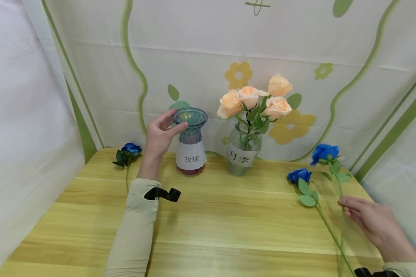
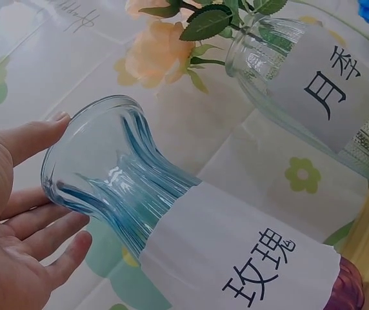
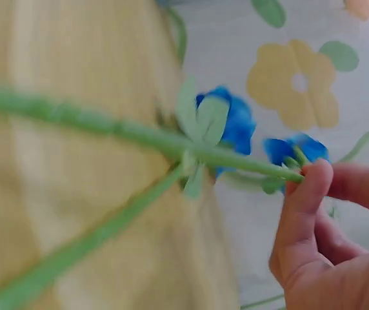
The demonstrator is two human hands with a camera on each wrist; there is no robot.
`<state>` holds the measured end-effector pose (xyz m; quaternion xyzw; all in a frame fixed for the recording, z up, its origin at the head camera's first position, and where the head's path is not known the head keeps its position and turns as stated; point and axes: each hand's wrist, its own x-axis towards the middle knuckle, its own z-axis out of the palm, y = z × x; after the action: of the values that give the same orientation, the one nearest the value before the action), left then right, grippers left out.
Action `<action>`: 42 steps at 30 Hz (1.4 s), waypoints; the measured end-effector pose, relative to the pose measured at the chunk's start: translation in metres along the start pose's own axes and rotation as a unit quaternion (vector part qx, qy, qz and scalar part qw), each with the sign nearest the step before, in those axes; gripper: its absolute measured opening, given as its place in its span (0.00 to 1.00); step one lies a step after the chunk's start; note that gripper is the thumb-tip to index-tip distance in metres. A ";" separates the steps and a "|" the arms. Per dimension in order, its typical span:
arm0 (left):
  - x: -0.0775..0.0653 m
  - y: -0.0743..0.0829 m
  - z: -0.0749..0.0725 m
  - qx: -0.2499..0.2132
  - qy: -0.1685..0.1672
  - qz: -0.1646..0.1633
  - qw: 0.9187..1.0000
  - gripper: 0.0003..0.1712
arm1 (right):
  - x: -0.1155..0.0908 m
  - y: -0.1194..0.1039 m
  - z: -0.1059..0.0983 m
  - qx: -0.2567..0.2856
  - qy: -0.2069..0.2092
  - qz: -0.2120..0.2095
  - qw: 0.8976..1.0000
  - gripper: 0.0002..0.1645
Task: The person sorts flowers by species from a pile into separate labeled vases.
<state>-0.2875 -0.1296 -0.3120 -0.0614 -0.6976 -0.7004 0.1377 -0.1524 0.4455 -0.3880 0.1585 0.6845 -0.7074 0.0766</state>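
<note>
A fluted glass vase (image 1: 190, 134), blue at the top and reddish at the foot, stands upright with a white paper label. My left hand (image 1: 159, 132) is at its flared rim, thumb laid along the near side and fingers loosely extended behind; the left wrist view shows the thumb tip right at the glass. Over at the right, my right hand (image 1: 374, 221) pinches the green stem of a blue rose (image 1: 326, 154) between thumb and fingertips. A second blue rose (image 1: 299, 176) lies close beside it, its stem crossing the pinched one in view.
Right of the fluted vase stands a clear glass vase (image 1: 240, 165) with a label, holding several peach roses (image 1: 248, 97). Another blue rose (image 1: 131, 149) lies on the wooden table (image 1: 208, 231) at the left. A patterned white cloth (image 1: 194, 69) hangs along the back edge.
</note>
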 end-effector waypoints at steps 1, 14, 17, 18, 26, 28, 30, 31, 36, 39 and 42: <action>0.000 0.000 0.000 0.000 0.000 -0.001 1.000 0.41 | 0.000 -0.002 0.003 0.025 -0.004 -0.011 1.000 0.22; 0.002 -0.002 0.003 0.001 -0.001 -0.004 1.000 0.41 | -0.013 -0.022 0.084 0.370 0.037 -0.156 0.915 0.12; 0.001 -0.002 0.003 0.002 -0.002 -0.004 1.000 0.41 | -0.016 -0.028 0.112 0.402 0.065 -0.181 0.895 0.07; 0.001 -0.002 0.003 0.002 -0.001 -0.005 1.000 0.41 | -0.017 -0.031 0.121 0.414 0.074 -0.188 0.888 0.06; 0.001 0.000 0.002 0.004 -0.001 -0.003 1.000 0.40 | -0.021 -0.045 0.198 0.469 0.128 -0.290 0.824 0.06; 0.001 0.000 0.002 0.005 -0.002 -0.004 1.000 0.41 | -0.022 -0.047 0.217 0.471 0.122 -0.327 0.810 0.09; 0.000 0.000 0.002 0.006 -0.001 -0.005 1.000 0.40 | -0.023 -0.051 0.234 0.477 0.106 -0.354 0.797 0.10; 0.000 0.000 0.002 0.005 -0.001 -0.005 1.000 0.40 | -0.023 -0.053 0.242 0.483 0.099 -0.361 0.792 0.11; -0.001 0.001 -0.001 0.007 0.001 -0.004 1.000 0.40 | -0.022 -0.067 0.279 0.476 0.085 -0.375 0.791 0.13; -0.001 0.001 -0.001 0.010 -0.001 0.000 1.000 0.40 | -0.021 -0.074 0.298 0.454 0.091 -0.379 0.801 0.15; 0.000 0.002 -0.002 0.012 -0.003 0.001 1.000 0.41 | -0.019 -0.082 0.314 0.436 0.100 -0.383 0.808 0.16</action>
<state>-0.2866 -0.1311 -0.3107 -0.0627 -0.7062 -0.6918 0.1369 -0.1986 0.1354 -0.3003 -0.0301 0.3134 -0.8838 -0.3461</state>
